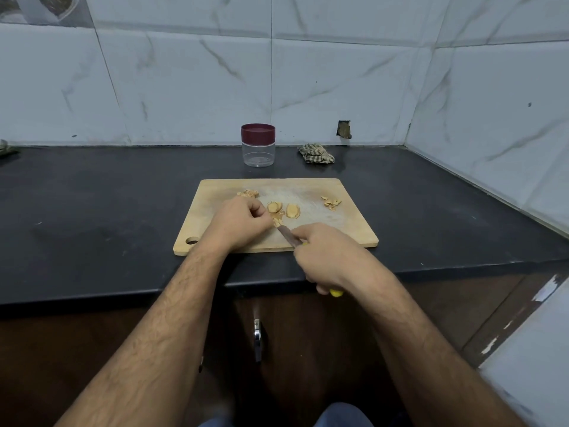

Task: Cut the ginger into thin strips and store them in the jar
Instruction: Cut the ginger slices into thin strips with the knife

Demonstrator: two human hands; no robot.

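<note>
Fingers beside ginger, mid-board.

The cutting board lies on the surface, near its front edge. Behind the board, toward the wall, stands the jar with its lid on; a crumpled cloth lies to the right of the jar. On the board: ginger slices at the centre, a ginger chunk to the rear left, trimmings to the rear right. The left hand rests on the board, just left of the slices. The right hand is at the board's front edge, and the knife blade reaches from it toward the left hand.
</note>
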